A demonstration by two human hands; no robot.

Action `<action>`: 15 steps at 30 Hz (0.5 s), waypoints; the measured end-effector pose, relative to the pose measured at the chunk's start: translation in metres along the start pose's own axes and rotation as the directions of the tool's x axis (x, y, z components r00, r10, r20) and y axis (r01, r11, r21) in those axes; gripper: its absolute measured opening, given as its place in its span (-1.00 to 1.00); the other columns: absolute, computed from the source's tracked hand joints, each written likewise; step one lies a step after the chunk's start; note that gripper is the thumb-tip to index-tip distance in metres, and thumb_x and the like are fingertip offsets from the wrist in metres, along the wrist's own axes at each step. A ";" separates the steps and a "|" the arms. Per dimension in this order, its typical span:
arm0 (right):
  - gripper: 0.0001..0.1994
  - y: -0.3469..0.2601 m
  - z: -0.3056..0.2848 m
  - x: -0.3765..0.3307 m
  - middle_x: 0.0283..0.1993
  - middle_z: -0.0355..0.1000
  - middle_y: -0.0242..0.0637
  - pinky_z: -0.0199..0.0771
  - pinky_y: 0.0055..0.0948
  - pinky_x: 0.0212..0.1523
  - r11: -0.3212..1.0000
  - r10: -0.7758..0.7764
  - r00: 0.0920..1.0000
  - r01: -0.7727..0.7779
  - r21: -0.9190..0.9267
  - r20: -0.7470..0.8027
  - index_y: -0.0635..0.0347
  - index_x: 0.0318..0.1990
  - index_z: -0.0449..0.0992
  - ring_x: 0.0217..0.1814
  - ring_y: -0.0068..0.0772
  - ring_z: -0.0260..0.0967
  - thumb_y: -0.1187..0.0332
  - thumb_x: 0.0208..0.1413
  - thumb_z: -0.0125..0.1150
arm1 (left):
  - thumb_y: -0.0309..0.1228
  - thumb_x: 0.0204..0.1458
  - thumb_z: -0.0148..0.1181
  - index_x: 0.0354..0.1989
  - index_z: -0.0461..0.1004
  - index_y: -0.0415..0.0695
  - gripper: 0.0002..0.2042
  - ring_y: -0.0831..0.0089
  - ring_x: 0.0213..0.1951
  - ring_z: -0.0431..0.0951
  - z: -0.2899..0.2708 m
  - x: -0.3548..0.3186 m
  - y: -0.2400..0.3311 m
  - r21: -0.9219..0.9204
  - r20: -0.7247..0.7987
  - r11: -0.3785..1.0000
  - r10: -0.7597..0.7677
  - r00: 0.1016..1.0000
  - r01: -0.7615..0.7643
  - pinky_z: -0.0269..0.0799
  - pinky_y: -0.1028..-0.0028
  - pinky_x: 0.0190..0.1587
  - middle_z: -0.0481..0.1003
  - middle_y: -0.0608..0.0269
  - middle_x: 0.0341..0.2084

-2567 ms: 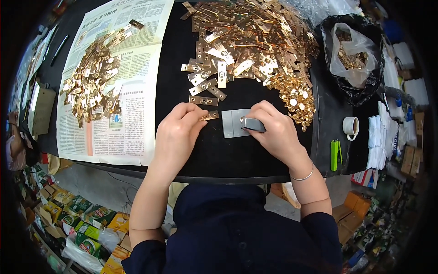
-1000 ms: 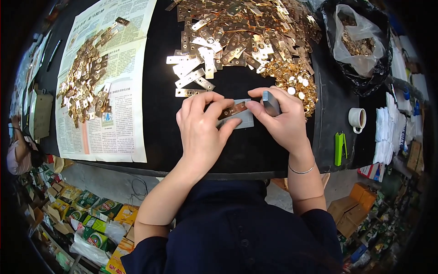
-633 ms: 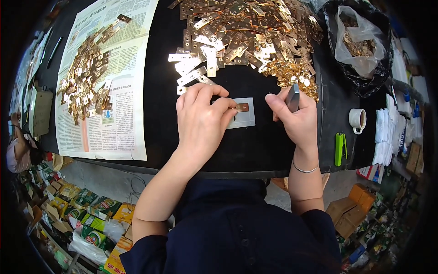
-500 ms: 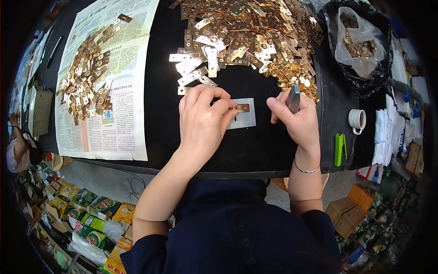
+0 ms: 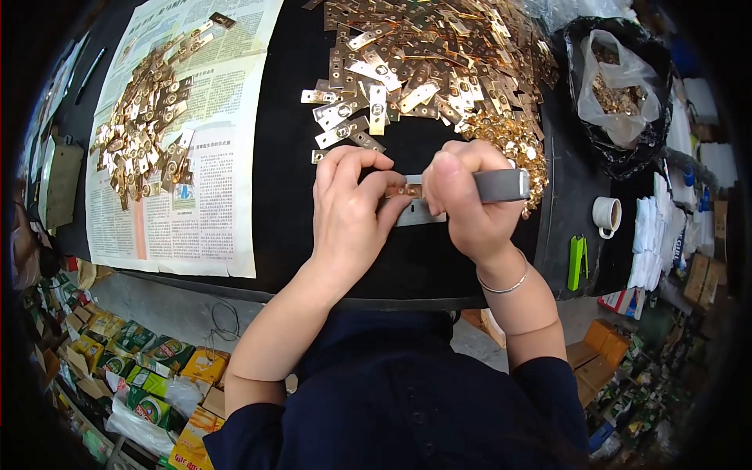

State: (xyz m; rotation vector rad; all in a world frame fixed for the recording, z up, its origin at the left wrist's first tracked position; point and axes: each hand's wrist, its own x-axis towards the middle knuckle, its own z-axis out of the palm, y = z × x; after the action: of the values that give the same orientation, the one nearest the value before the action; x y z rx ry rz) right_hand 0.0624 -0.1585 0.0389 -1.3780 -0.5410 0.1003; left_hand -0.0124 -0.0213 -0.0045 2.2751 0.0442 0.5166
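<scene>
A: What have I got at the small grey metal plate (image 5: 419, 211)?

B: Both hands meet right over it. My left hand (image 5: 348, 211) is curled, thumb and fingertips pinched on a small brass piece (image 5: 406, 189) sitting on the plate's upper edge. My right hand (image 5: 462, 207) is closed in a fist around a grey-handled tool (image 5: 501, 186), its handle pointing away from the plate to the right; the working end is hidden behind my thumb.

A: So which step is this?

B: I'd judge it the seating step: the piece is held on the plate and the tool is brought against it. Whether the tool tip is touching the brass yet, I cannot tell.

A: And the stock?

B: A big heap of brass strips (image 5: 423, 63) lies beyond the plate, with small round brass parts (image 5: 513, 145) just to the plate's upper right. Well left of the plate, a second pile of brass parts (image 5: 149, 141) rests on a newspaper (image 5: 196, 235). Right of the plate, past the black table (image 5: 282, 157) edge area, are a white cup (image 5: 605, 215) and a green clip-like thing (image 5: 577, 261).

A: What does the next move call for?

B: Probably a firm, square press with the left pinch holding the piece steady, so it doesn't skate off the plate.
</scene>
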 end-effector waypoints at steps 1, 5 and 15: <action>-0.72 0.003 0.003 0.000 -0.61 0.34 -0.39 0.13 -0.54 -0.61 1.000 0.014 1.000 -0.014 -0.002 -0.002 0.26 -0.53 0.36 -0.63 -0.67 0.17 0.59 0.23 0.25 | -0.48 -0.21 0.53 -0.31 0.67 -0.08 -0.76 0.16 0.10 0.43 0.000 0.000 0.000 0.009 0.008 1.000 0.001 1.000 -0.001 0.38 0.19 0.07 0.51 0.33 -0.12; -0.72 0.018 0.003 -0.003 -0.62 0.33 -0.38 0.12 -0.53 -0.61 1.000 0.023 1.000 -0.023 -0.010 -0.017 0.27 -0.53 0.35 -0.62 -0.66 0.16 0.63 0.21 0.23 | -0.48 -0.23 0.53 -0.33 0.67 -0.08 -0.77 0.17 0.11 0.42 0.000 0.000 -0.001 0.018 0.020 1.000 -0.017 1.000 0.016 0.39 0.20 0.05 0.51 0.33 -0.12; -0.74 0.014 0.000 0.001 -0.70 0.14 -0.39 0.25 -0.44 -0.61 0.989 0.143 0.988 -0.141 0.037 -0.061 0.15 -0.44 0.24 -0.71 -0.57 0.06 0.53 0.39 -0.06 | -0.50 -0.28 0.54 -0.36 0.67 -0.06 -0.76 0.19 0.11 0.42 0.001 -0.003 0.001 0.024 -0.004 0.999 -0.022 1.000 0.022 0.39 0.20 0.01 0.52 0.37 -0.13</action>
State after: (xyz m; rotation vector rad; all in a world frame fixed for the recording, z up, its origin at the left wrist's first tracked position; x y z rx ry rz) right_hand 0.0671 -0.1554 0.0257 -1.3826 -0.3866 0.1791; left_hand -0.0145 -0.0235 -0.0056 2.2946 0.0775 0.5114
